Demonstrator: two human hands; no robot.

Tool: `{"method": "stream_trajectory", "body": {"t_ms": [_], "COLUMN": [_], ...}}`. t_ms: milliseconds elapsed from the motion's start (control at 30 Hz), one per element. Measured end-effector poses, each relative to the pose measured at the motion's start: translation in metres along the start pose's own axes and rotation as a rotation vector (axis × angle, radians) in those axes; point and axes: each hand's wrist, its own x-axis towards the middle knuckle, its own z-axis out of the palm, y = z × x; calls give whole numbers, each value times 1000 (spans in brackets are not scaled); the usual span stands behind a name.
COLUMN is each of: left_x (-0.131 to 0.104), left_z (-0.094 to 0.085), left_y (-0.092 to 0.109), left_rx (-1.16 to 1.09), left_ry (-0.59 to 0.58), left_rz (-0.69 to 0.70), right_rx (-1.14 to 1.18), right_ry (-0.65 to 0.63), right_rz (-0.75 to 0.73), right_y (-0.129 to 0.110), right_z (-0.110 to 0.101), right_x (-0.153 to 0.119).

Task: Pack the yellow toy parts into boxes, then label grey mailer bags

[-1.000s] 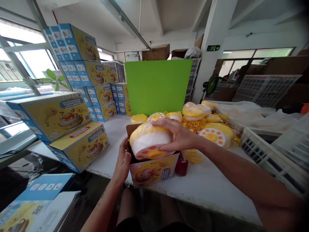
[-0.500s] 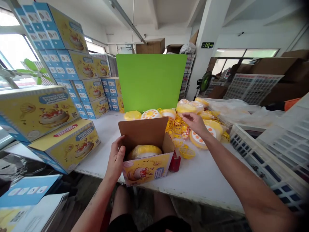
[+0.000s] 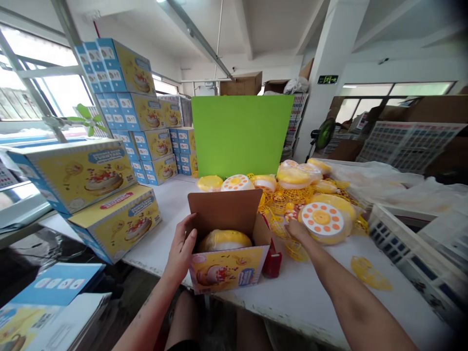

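My left hand [image 3: 183, 246] grips the left wall of an open cardboard box [image 3: 226, 270], thumb inside and fingers outside. Within the box sits a yellow and white round item [image 3: 225, 240] in clear plastic. My right hand [image 3: 298, 231] reaches down among yellow lattice baskets [image 3: 295, 249], just below a small bag of red and white pieces [image 3: 291, 209]. Its fingertips are blurred and partly hidden, so I cannot tell what they hold. Right of it lies a wrapped round toy with orange dots [image 3: 322, 219]. A red tape dispenser-like object [image 3: 272, 263] stands beside the box.
Printed boxes [image 3: 109, 168] are stacked on the left. A green panel [image 3: 243, 134] stands behind the pile of wrapped yellow items [image 3: 292, 175]. At right are a white plastic crate [image 3: 402, 253] and a flat yellow piece [image 3: 370, 273]. Folded cartons [image 3: 54, 292] lie lower left.
My right hand has moved down and nearer, from above the pile to the baskets beside the box. My left hand keeps its hold on the box. The view has shifted slightly left and up.
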Motion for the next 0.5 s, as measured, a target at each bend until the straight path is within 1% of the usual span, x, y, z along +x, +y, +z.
{"method": "stream_trajectory", "body": {"t_ms": [133, 267, 400, 500], "left_x": [0, 0, 0, 1], "left_z": [1, 2, 2, 1], "left_y": [-2, -2, -1, -2], "left_rx": [-5, -14, -19, 2], "left_ry": [17, 21, 18, 14], "left_rz": [-4, -2, -8, -9], "right_rx": [111, 302, 483, 591], "right_ry": [78, 219, 362, 481], "right_rz": [-12, -98, -201, -259], "right_y": [-4, -6, -9, -22], "right_z": [-19, -47, -72, -89], "right_x": [3, -9, -36, -74]}}
